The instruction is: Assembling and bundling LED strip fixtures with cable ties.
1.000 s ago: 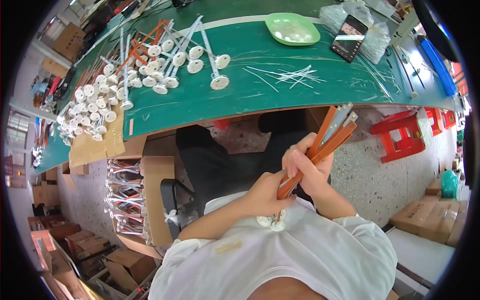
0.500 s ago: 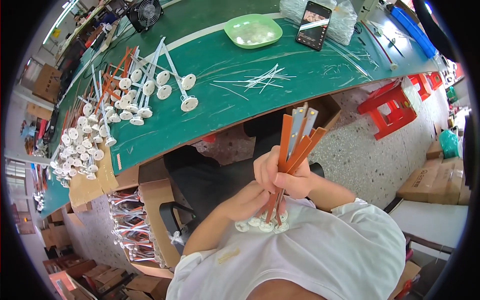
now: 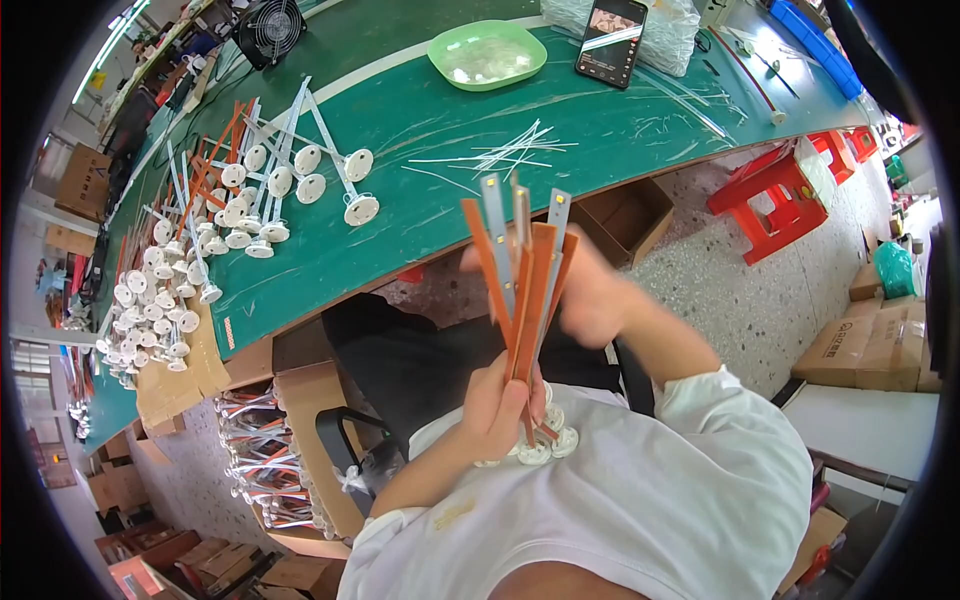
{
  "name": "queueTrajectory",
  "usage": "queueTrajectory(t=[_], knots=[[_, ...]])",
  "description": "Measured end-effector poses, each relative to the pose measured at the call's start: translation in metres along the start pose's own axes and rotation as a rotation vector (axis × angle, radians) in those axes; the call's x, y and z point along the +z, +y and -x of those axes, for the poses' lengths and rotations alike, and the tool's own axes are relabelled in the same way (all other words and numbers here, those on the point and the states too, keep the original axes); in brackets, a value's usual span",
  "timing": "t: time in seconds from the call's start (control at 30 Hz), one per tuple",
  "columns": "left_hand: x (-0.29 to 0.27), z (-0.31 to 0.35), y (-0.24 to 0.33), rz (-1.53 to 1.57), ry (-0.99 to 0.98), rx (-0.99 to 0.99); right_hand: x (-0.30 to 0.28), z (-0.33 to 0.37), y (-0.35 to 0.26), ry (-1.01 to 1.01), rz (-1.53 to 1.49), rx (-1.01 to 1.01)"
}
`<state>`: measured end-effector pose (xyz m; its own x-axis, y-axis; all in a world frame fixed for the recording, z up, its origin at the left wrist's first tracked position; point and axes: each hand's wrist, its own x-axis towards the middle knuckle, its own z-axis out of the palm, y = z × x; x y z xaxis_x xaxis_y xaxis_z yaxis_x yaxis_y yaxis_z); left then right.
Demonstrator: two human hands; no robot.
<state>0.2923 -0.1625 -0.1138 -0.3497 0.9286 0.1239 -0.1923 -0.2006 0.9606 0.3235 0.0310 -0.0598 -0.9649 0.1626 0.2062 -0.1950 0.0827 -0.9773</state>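
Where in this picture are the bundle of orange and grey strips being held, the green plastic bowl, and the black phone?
Bundle of orange and grey flat strips (image 3: pixel 528 290), head view: on an orange strip mid-bundle.
Light green plastic bowl (image 3: pixel 450 72), head view: on its near rim.
Black phone (image 3: pixel 610 40), head view: middle of its screen.

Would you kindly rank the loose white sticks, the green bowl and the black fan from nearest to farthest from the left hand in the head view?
From the left hand, gripping the bundle of strips:
1. Loose white sticks, on the green table straight ahead.
2. Green bowl, farther back, near the table's far edge.
3. Black fan, farthest, at the far left.
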Motion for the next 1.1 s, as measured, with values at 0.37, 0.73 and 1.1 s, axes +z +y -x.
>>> queueTrajectory(t=[0.37,0.73,1.1], knots=[[-0.031,0.008,0.002,0.142,0.284,0.005,-0.223,-0.088,0.002,0.971,1.431,0.050],[-0.060,0.010,-0.008,0.091,0.415,-0.066,-0.105,-0.080,-0.015,-0.055,1.145,-0.174],[-0.048,0.007,-0.016,0.044,0.274,-0.135,-0.122,-0.085,-0.005,0.116,1.093,-0.448]])
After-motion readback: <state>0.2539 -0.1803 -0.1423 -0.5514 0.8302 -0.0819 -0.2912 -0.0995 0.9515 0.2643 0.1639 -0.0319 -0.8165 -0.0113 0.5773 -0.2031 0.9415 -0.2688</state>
